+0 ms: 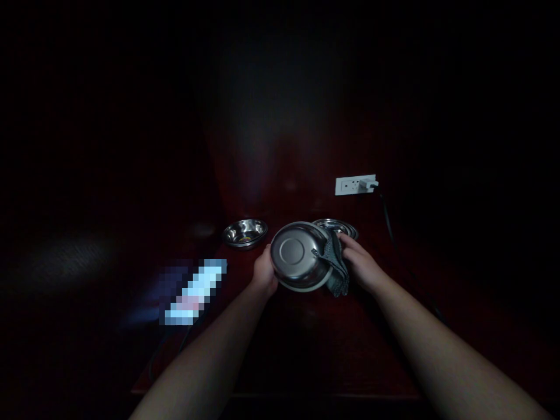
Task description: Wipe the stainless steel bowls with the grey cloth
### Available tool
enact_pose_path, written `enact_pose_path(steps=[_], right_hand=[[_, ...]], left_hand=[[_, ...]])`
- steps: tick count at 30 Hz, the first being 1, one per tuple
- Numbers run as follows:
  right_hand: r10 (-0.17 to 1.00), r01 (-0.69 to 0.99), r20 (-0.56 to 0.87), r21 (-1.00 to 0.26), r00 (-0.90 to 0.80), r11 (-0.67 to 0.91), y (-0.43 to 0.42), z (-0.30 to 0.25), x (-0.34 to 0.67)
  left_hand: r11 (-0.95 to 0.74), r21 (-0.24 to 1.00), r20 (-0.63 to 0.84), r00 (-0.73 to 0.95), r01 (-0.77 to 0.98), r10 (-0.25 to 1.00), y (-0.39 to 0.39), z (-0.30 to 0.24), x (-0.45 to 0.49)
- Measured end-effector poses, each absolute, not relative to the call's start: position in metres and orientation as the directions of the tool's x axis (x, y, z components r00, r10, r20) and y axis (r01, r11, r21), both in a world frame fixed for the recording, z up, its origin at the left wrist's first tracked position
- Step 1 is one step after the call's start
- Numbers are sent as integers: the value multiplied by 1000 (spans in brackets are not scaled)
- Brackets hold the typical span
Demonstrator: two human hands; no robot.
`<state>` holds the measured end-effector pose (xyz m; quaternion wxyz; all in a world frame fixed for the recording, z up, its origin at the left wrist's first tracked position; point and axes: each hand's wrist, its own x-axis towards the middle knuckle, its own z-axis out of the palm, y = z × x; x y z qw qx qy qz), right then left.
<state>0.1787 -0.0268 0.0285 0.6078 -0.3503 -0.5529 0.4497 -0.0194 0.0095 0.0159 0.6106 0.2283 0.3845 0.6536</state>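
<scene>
A metal bowl (292, 252) is held up on its side above the dark red table, its round base turned toward me. My left hand (265, 273) grips its left rim, the fingers partly hidden behind it. On the bowl's right side my right hand (359, 261) is closed on a dark grey-green cloth (336, 265), which lies against the bowl's wall and hangs down. Behind the cloth, a stack of shiny metal dishes (351, 229) rests on the table, partly covered. Further left sit nested steel bowls (245, 232) with a yellow spot inside the top one.
A lit screen (192, 294), blurred out, stands at the left. A white wall socket (355, 185) holds a plug, and a black cable (387, 219) runs down to the right. The table's front edge (280, 396) shows low in view. The surroundings are very dark.
</scene>
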Motion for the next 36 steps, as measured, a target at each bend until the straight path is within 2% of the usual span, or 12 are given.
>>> enact_pose_path(steps=[3,6,10,16,19,22,27,31,36], right_hand=[[898,-144,388,-920,-209,364,-28,28,179],[882,-106,390,-921,-265,376,-30,29,176],[897,32,400,-910,-185,413,-30,30,174],[860,297,509,-814,-49,499,-26,29,180],[872,348,490,-818,4,458,-22,27,182],[917,271,394,-891,62,365,-19,25,183],[986,-4,158,-987,58,158,-21,28,179],[998,-177,51,-983,40,57,-26,33,177],[1000,-259,-23,-966,-5,-24,-29,34,174]], left_hand=[[44,767,-201,-174,-641,964,10,17,-19],[45,752,-197,-160,-657,967,11,17,-19],[57,732,-203,-137,-679,970,12,17,-18],[114,762,-192,-54,-638,980,11,15,-18],[129,796,-190,-42,-591,981,10,14,-18],[158,841,-190,-8,-518,982,7,13,-18],[170,864,-179,27,-473,984,3,11,-17],[170,857,-175,37,-486,984,5,9,-18],[157,854,-175,9,-495,984,8,8,-20]])
